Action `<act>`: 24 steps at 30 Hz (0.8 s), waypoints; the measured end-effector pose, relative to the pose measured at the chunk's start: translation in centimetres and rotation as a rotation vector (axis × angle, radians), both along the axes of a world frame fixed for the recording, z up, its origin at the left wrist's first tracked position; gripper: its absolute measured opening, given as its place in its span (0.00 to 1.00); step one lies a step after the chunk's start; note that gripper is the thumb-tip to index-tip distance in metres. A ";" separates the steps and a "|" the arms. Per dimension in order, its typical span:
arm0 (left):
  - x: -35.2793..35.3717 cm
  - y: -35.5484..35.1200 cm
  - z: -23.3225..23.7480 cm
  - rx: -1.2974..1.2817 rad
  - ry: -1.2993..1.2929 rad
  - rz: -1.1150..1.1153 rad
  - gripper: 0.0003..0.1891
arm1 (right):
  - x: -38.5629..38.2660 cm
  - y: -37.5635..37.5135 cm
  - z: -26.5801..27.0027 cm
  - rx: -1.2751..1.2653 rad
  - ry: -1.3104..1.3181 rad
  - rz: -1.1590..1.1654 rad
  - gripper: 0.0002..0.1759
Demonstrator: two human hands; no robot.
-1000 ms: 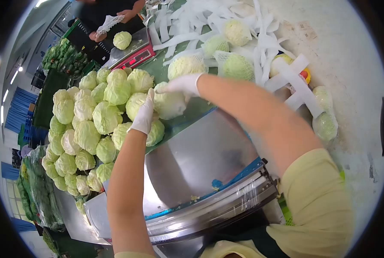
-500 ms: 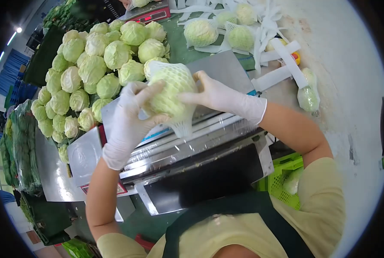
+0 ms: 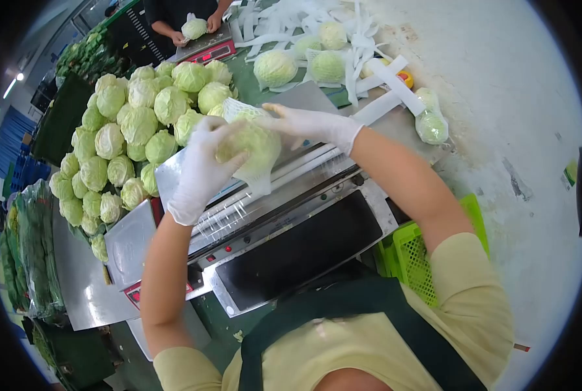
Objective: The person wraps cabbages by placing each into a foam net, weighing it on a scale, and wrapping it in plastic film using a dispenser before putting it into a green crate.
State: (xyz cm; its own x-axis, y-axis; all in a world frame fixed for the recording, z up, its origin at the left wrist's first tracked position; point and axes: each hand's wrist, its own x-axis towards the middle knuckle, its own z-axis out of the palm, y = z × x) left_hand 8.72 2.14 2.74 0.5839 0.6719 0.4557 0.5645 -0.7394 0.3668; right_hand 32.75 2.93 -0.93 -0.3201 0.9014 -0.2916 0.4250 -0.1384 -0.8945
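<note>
A pale green cabbage [image 3: 257,151] in a white foam net sleeve is held up above a wrapping machine [image 3: 278,195]. My left hand [image 3: 206,153], in a white glove, grips its left side, with the thumb across the front. The net's loose ends stick out at the top and bottom of the cabbage. At the upper right of the same cabbage is my right hand [image 3: 314,127], also gloved. Its fingers are stretched out against the net and somewhat blurred, with the thumb standing apart.
Bare cabbages [image 3: 138,124] are piled at left. Netted cabbages [image 3: 275,68] and loose foam nets [image 3: 363,32] lie at the back. A scale [image 3: 131,244] stands left of the machine, a green crate [image 3: 415,251] below right. Across the table, a person's hands [image 3: 196,29] hold a cabbage over another scale [image 3: 213,51].
My view has shifted, bringing more of the other person into sight. My right hand has moved from the cabbage's right side up toward its top, with the thumb off it. My left hand keeps its grip.
</note>
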 end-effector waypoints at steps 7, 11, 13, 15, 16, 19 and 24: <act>-0.8 -0.9 -6.4 -0.447 -0.366 0.149 0.39 | -0.9 1.3 -2.2 0.149 0.139 0.074 0.59; -0.3 -1.6 -5.5 -0.612 -0.421 0.189 0.38 | -0.8 1.7 -2.8 0.069 0.114 0.104 0.58; -0.6 -0.9 -5.4 -0.616 -0.436 0.109 0.38 | -0.4 2.6 -3.0 0.214 -0.015 0.057 0.54; -1.2 -1.7 -4.7 -0.522 -0.416 0.123 0.37 | 0.7 2.1 -2.9 0.349 -0.209 -0.062 0.49; -1.7 -2.7 -3.6 -0.558 -0.442 0.205 0.37 | 1.8 0.4 -0.9 0.414 -0.338 -0.155 0.46; -5.8 -5.5 -3.3 -0.347 -0.327 0.455 0.30 | 4.8 -5.3 2.0 0.492 -0.811 -0.294 0.41; -6.7 -10.2 -6.3 -0.260 0.331 0.873 0.25 | 4.6 -10.1 -4.1 0.392 -1.001 -0.390 0.24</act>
